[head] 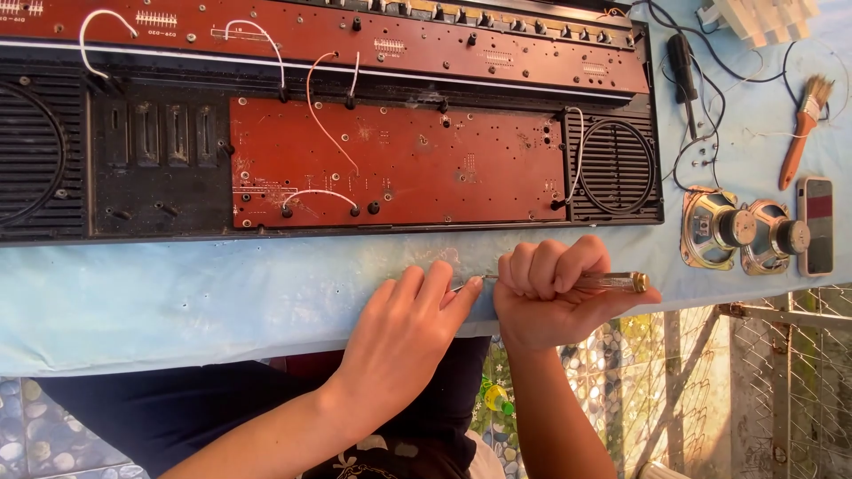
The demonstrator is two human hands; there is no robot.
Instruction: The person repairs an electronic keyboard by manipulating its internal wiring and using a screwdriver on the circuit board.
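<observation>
My right hand [555, 293] is closed around a screwdriver [612, 282] with a clear handle and a brass end cap, held level near the table's front edge. The thin metal shaft points left to the fingertips of my left hand [413, 333], which pinch or steady its tip. Both hands rest on the light blue table cover [177, 297], just in front of an opened black radio chassis [160, 168] with a red-brown circuit board [399, 164] and white wires.
Two loose round speakers [744, 232] lie at the right, beside a phone [816, 225]. A paintbrush [801, 129], black cables [701, 98] and a white slatted part [763, 18] lie at the far right. A wire fence [781, 381] and pebbled floor lie past the table's edge.
</observation>
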